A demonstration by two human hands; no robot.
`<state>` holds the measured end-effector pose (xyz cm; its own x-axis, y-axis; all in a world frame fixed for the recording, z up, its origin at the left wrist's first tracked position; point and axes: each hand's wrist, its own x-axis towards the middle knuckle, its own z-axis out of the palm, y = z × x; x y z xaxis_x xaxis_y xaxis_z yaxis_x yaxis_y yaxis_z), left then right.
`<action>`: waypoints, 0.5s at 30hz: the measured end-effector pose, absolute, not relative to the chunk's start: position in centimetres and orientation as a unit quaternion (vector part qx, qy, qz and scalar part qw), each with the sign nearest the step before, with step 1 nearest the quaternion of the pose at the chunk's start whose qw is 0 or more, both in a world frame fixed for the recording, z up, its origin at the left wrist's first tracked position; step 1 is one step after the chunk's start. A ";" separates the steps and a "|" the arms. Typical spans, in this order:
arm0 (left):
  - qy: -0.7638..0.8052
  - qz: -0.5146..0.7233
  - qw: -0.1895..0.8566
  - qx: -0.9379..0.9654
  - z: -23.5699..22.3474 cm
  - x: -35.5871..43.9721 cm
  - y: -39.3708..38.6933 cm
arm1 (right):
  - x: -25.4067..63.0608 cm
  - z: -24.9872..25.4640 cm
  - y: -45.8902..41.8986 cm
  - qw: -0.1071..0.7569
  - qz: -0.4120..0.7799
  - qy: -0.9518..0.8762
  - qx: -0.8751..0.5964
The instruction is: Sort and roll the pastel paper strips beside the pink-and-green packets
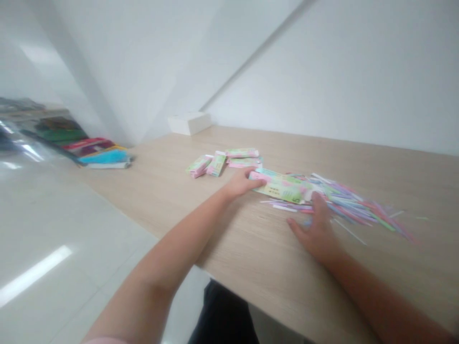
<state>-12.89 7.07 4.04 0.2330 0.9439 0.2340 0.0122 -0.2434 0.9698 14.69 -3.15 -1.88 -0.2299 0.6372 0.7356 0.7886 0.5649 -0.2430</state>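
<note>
Long green-pink printed packet; left hand pinching packet's left end; right hand spread at packet's right end.

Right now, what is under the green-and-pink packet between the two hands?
Thin coloured strips show along the near edge of the packet and beyond its right end. What lies directly beneath is covered; whether strips continue there cannot be told.

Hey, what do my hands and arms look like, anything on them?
The left hand and right hand are bare, with no glove visible; blur hides finer detail. Both forearms are uncovered. A pale pink sleeve edge shows at lower left.
</note>
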 end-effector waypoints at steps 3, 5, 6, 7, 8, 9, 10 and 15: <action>0.299 0.481 0.556 0.608 3.7 -10.0 4.6 | 14.8 -1.4 -3.4 0.451 -0.129 -0.759 -0.452; 0.276 0.494 0.597 0.569 3.8 -8.4 3.6 | 15.1 -1.1 -3.4 0.442 -0.129 -0.751 -0.474; 0.273 0.492 0.614 0.554 3.9 -7.9 3.2 | 15.3 -1.0 -3.4 0.435 -0.127 -0.747 -0.488; 0.273 0.481 0.628 0.547 4.0 -7.4 3.0 | 15.6 -0.8 -3.3 0.425 -0.125 -0.744 -0.500; 0.273 0.465 0.639 0.549 4.2 -7.1 2.8 | 15.9 -0.7 -3.1 0.414 -0.124 -0.744 -0.509; 0.269 0.446 0.649 0.554 4.3 -6.9 2.7 | 16.3 -0.5 -3.0 0.399 -0.122 -0.748 -0.516; 0.265 0.432 0.657 0.558 4.4 -6.8 2.6 | 16.6 -0.3 -2.8 0.382 -0.121 -0.753 -0.522; 0.315 0.420 0.677 0.517 3.3 -6.9 2.2 | 18.3 0.7 -2.4 0.328 -0.121 -0.782 -0.516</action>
